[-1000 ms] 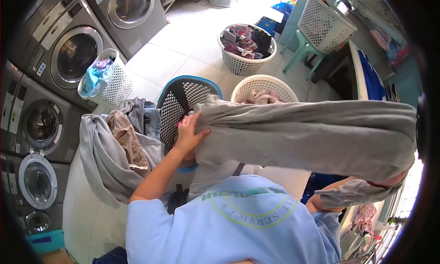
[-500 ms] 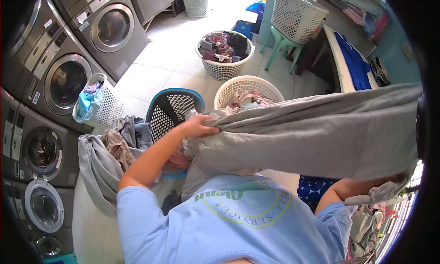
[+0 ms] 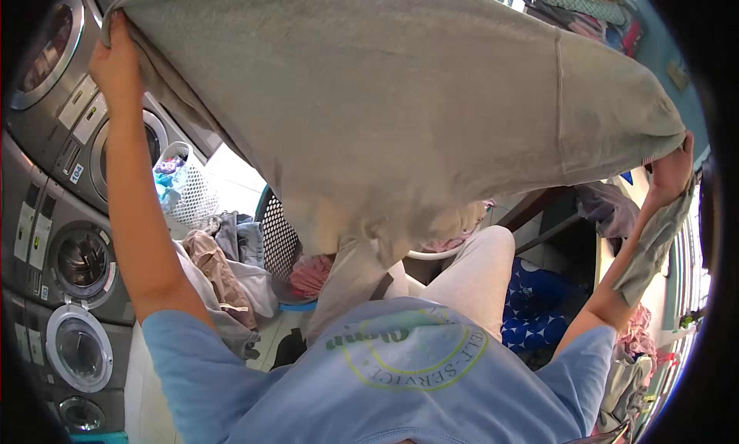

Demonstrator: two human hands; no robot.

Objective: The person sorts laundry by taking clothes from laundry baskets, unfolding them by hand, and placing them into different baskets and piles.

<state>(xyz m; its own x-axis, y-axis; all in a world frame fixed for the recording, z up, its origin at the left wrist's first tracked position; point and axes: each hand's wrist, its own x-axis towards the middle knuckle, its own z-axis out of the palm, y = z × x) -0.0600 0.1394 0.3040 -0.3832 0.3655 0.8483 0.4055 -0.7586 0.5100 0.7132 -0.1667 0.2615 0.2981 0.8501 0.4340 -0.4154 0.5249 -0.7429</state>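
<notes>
A large grey garment (image 3: 385, 97) is stretched wide in front of me, with a seam running down its right part. My left hand (image 3: 119, 63) is raised at the upper left, its fingers closed on one corner. At the right, my right hand (image 3: 672, 167) grips the opposite end, partly hidden behind the fabric. A strip of grey cloth (image 3: 654, 244) hangs along my right forearm. The garment's lower middle droops over my lap and hides much of the floor beyond.
A dark basket (image 3: 275, 232) holds pink cloth (image 3: 312, 274) in front of me. Trousers and other clothes (image 3: 219, 271) lie at the left, near a white basket (image 3: 196, 197). Washing machines (image 3: 81, 259) line the left side. Blue patterned fabric (image 3: 539, 305) is at my right.
My left hand has moved up and to the left, and my right hand has risen. The grey garment, earlier folded lengthwise, is now spread open and higher, covering the baskets behind.
</notes>
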